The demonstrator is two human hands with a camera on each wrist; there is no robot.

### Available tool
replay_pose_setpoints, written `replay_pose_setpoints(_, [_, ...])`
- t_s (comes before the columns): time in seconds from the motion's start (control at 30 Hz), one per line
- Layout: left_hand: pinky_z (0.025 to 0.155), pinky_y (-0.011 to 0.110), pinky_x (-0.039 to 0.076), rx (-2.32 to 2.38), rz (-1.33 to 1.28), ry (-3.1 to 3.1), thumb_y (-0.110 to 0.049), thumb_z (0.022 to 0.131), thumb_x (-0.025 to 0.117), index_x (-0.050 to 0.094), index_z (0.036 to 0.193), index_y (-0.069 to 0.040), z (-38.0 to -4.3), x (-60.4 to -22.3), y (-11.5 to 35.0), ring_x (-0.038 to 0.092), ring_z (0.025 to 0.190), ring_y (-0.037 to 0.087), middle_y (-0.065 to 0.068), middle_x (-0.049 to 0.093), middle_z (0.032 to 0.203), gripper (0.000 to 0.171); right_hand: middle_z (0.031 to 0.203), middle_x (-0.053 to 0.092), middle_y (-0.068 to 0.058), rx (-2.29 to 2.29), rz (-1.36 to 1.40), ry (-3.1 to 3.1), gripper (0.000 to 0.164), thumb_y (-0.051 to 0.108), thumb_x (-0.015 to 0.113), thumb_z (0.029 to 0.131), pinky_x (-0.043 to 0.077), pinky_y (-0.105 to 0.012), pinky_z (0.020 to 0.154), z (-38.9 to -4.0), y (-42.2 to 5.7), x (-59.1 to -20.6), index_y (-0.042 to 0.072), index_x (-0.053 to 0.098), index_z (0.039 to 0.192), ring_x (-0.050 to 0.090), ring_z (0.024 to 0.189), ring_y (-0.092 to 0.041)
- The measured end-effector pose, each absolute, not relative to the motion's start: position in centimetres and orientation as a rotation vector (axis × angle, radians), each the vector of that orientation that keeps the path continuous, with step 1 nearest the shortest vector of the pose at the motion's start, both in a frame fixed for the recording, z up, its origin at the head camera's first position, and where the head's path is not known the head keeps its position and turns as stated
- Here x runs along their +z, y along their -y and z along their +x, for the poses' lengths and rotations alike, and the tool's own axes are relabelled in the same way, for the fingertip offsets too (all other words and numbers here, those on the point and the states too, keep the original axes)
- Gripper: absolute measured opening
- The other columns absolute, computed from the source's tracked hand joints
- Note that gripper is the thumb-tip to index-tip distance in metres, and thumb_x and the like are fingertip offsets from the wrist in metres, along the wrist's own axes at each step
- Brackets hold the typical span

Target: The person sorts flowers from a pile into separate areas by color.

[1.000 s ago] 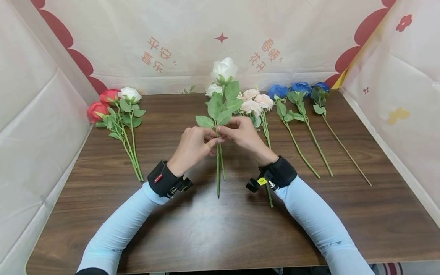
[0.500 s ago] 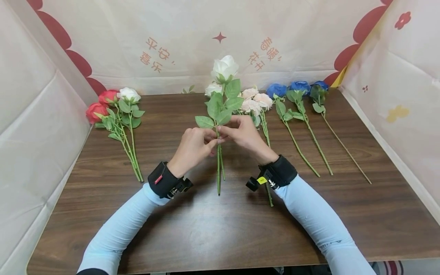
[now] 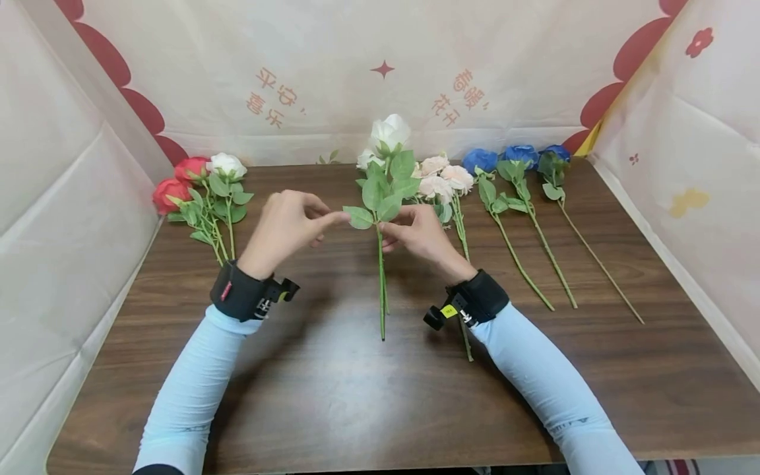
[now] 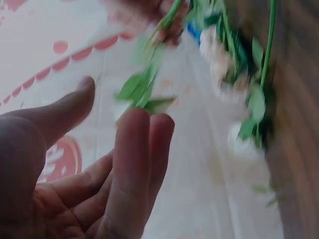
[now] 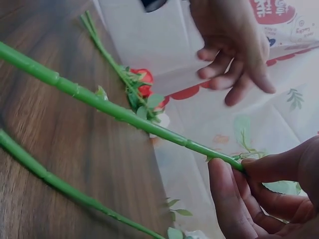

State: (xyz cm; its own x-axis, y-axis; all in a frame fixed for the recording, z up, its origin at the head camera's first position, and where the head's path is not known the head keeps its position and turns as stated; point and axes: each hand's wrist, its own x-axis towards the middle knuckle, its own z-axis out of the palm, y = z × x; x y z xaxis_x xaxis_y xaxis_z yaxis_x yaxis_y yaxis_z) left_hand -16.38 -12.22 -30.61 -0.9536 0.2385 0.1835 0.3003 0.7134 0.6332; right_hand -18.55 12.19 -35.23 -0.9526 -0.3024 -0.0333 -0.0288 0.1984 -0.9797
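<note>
My right hand [image 3: 420,235] pinches the green stem [image 5: 124,115] of a white rose [image 3: 390,132] between thumb and fingers, just below its leaves. The rose stands upright above the table. My left hand [image 3: 289,223] is off the stem, to its left, with thumb and fingers apart and nothing between them in the left wrist view. Its fingertips are right at the tip of the lowest left leaf [image 3: 359,217] in the head view. Behind the held rose, a second white rose [image 3: 368,158] lies on the table, partly hidden.
Red roses [image 3: 172,195] and a white rose [image 3: 227,165] lie at the left of the wooden table [image 3: 356,409]. Pale pink flowers [image 3: 436,188] lie behind my right hand. Three blue roses [image 3: 520,155] lie farther right. Printed cloth [image 3: 332,39] encloses the table.
My left hand has let go of the stem and moved left, its fingers spreading. My right hand keeps its pinch; the white rose's head has dipped slightly.
</note>
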Motion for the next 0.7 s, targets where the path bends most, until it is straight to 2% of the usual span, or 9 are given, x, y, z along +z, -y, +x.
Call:
replay_pose_setpoints(0.13, [0.057,0.03,0.053,-1.04,-0.344,2.79,-0.05,0.091,0.077,0.081,0.098,-0.012,-16.8,-29.9,14.0,0.071,0.055,0.013,0.005,0.079,0.075,0.04,0.099,0.074,-0.028,-1.769,-0.278,-2.267,0.022,0.002,0.067,0.098,0.065,-0.042,0.075,-19.7,-11.1,-36.0,-0.011,0.069,0.116,0.071,0.062,-0.012])
replay_pose_setpoints(0.3, [0.056,0.028,0.051,-1.045,-0.288,2.782,-0.048,0.091,0.077,0.08,0.099,-0.009,-17.0,-29.6,14.9,0.072,0.055,0.014,0.009,0.079,0.076,0.039,0.095,0.075,-0.024,-1.663,-0.224,-2.257,0.019,0.003,0.067,0.098,0.065,-0.042,0.078,-22.5,-9.0,-36.2,-0.011,0.069,0.11,0.072,0.061,-0.015])
replay_pose_setpoints(0.43, [0.056,0.029,0.051,-1.026,-0.292,2.793,-0.048,0.091,0.077,0.08,0.096,-0.01,-17.3,-29.8,15.1,0.071,0.055,0.013,0.008,0.079,0.075,0.038,0.085,0.074,-0.017,-1.6,-0.169,-2.252,0.009,0.002,0.068,0.097,0.065,-0.042,0.079,-24.4,-7.2,-36.1,-0.007,0.068,0.095,0.071,0.06,-0.016])
replay_pose_setpoints(0.53, [0.057,0.029,0.052,-1.023,-0.294,2.791,-0.047,0.091,0.077,0.08,0.096,-0.011,-17.4,-29.9,15.2,0.071,0.054,0.014,0.008,0.079,0.075,0.037,0.079,0.071,-0.012,-1.539,-0.158,-2.278,0.016,0.001,0.068,0.095,0.065,-0.044,0.08,-25.3,-6.0,-36.3,-0.002,0.062,0.08,0.07,0.058,-0.016])
replay_pose_setpoints(0.7, [0.057,0.03,0.054,-1.064,-0.282,2.81,-0.047,0.091,0.078,0.08,0.099,-0.01,-17.4,-29.8,15.0,0.074,0.057,0.021,0.009,0.08,0.079,0.038,0.074,0.07,-0.012,-1.415,-0.124,-2.372,0.025,-0.001,0.066,0.093,0.065,-0.043,0.076,-26.7,-4.9,-37.0,0.002,0.055,0.07,0.07,0.055,-0.017])
